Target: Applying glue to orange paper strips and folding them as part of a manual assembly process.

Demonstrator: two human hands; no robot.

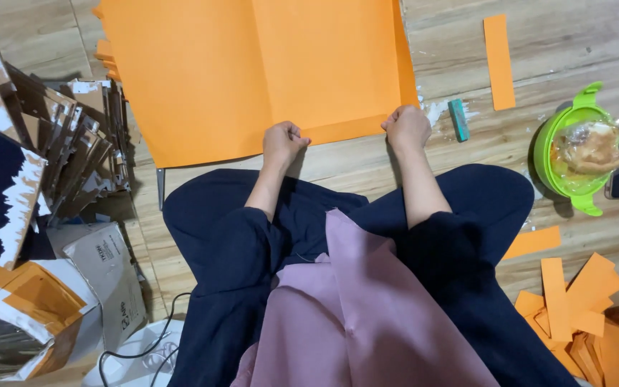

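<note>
Left hand [283, 142] and right hand [407, 127] each pinch the near edge of the orange sheet [252, 72]; the sheet extends away from both

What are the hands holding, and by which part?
Both hands grip the large orange paper sheet by its near edge: left hand near the middle, right hand at the near right corner.

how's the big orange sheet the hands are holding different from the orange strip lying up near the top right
The large orange paper sheet is wide, creased down its middle, and gripped at its near edge by the left hand and right hand. The narrow orange paper strip is slim, flat and untouched on the wooden floor. Both share the same orange colour.
</note>
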